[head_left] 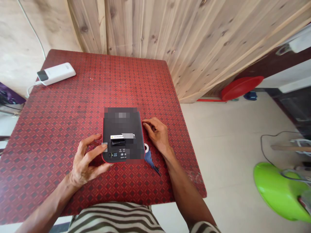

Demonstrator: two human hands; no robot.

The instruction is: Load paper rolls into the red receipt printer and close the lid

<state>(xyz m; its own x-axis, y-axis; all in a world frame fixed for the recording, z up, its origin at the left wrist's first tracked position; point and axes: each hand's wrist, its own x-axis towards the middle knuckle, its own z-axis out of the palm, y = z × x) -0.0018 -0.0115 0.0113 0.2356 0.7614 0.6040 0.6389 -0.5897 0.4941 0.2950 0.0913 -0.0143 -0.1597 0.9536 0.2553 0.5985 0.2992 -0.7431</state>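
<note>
A flat, black box-shaped device (pixel 133 129) with rounded corners and a red rim is in front of me over the table. Its upward face has a white warning label, a dark slot and small ports; pixelated patches cover parts of it. My left hand (pixel 85 158) grips the left side, forefinger on a small grey piece (pixel 105 147) at the edge and thumb at the front corner. At the right rim, my right hand (pixel 157 132) has curled fingers, fingertips against the device. Beside it lie a white ring (pixel 146 148) and a dark blue strip (pixel 151 161), partly hidden by the device.
A red patterned table (pixel 109 84) is under my hands. At its far left lies a white power bank (pixel 57 73) with a cable. A wooden plank wall (pixel 150 29) rises behind. On the floor at right stand a green plastic stool (pixel 277 191) and a red round object (pixel 241 87).
</note>
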